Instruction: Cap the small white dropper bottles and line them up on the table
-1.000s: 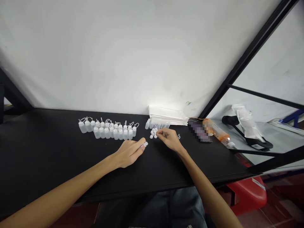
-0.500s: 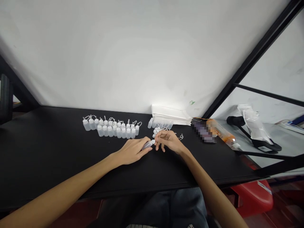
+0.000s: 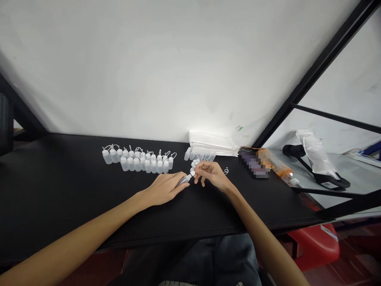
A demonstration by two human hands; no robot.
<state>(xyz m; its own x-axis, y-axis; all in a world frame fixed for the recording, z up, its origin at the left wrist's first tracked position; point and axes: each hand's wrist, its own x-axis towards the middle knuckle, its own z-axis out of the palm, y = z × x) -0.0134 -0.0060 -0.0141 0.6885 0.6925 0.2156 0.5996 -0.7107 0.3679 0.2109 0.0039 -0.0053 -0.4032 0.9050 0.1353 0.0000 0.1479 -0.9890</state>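
Observation:
My left hand [image 3: 166,188] lies low over the black table, its thumb and fingers closed round a small translucent squeeze bottle [image 3: 184,180]. The bottle is tilted, its top pointing up and to the right. At that top, my right hand [image 3: 212,174] pinches a small white cap [image 3: 192,173] between thumb and fingertips; whether the cap is seated or loose I cannot tell. Behind the right hand is a small heap of white caps [image 3: 194,163], partly hidden. Off to the left stand rows of capped bottles [image 3: 145,163] with looped white straps.
More translucent bottles [image 3: 188,153] lie in front of a stack of white sheets [image 3: 211,143] by the wall. A loose white strap [image 3: 226,171] rests right of my hand. Further right are a blurred dark packet [image 3: 253,163] and an orange-labelled bottle [image 3: 278,167], beside the black frame.
My right hand has moved slightly up with the cap at the bottle's top. My left hand keeps its hold on the bottle. The view has shifted a little.

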